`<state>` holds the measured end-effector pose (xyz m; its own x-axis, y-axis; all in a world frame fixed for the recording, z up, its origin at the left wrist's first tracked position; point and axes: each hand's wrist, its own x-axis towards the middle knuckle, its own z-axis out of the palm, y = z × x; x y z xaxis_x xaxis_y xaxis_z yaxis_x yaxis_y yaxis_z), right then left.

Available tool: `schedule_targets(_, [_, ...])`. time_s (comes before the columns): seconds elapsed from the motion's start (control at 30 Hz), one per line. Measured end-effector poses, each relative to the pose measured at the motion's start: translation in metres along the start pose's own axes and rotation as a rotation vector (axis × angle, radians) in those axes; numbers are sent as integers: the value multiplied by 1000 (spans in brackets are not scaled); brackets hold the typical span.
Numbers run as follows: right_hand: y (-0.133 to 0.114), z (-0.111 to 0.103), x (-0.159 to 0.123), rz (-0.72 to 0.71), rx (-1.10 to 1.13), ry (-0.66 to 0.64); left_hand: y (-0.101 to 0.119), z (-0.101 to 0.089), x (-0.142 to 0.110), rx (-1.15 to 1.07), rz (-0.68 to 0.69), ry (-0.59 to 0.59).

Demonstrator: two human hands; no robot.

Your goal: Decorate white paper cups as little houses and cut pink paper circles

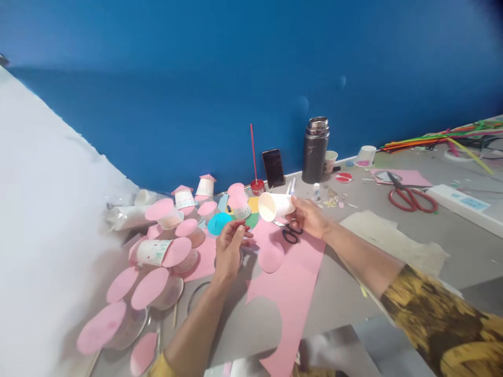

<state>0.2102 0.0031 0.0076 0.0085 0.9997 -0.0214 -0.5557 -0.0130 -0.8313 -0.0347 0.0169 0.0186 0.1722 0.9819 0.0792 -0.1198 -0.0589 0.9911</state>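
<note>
My right hand [308, 215] grips a white paper cup [275, 206] near its base, and the cup lies on its side in the air with its mouth toward the left. To the left and a little lower, my left hand [231, 243] has its fingers curled in toward the thumb. Whatever is between those fingertips, if anything, is too small to make out. Beneath the hands lie a cut sheet of pink paper [294, 285], a rounded pink cutout [271, 255] and black-handled scissors [291, 233]. A blue paper disc [219, 224] is just beyond my left hand.
On the left stand several cups with pink paper discs [150, 289]. A phone [273, 167] and a dark flask [315, 150] stand by the blue wall. Red-handled scissors [412, 200], a white power strip [467, 208] and coloured pipe cleaners [432, 137] lie on the right.
</note>
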Motion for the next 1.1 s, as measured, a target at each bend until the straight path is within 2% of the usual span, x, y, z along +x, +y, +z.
schedule_targets(0.2, [-2, -1, -3, 5, -104, -4, -2, 2, -1, 102, 33, -8])
schedule_targets(0.33, [-1, 1, -5, 14, -187, 9, -3, 5, -10, 180, 119, -124])
schedule_targets(0.4, [0, 2, -5, -33, -287, 19, -4, 8, -14, 178, 157, -152])
schedule_targets(0.47, [2, 1, -5, -114, -400, 22, -4, 11, -17, 193, 167, -108])
schedule_targets(0.6, [3, 1, -6, -239, -547, -53, -6, 14, -15, 168, 90, -22])
schedule_targets(0.67, [1, 3, -9, -288, -662, -68, -6, 14, -14, 71, 26, -55])
schedule_targets(0.83, [-3, 12, -17, -508, -1004, 6, -9, 16, -14, -161, -152, -181])
schedule_targets(1.0, [-1, 18, -21, -562, -978, -21, -10, 17, -14, -180, -121, -125])
schedule_targets(1.1, [-1, 20, -22, -556, -972, -44, -8, 15, -11, -179, -116, -135])
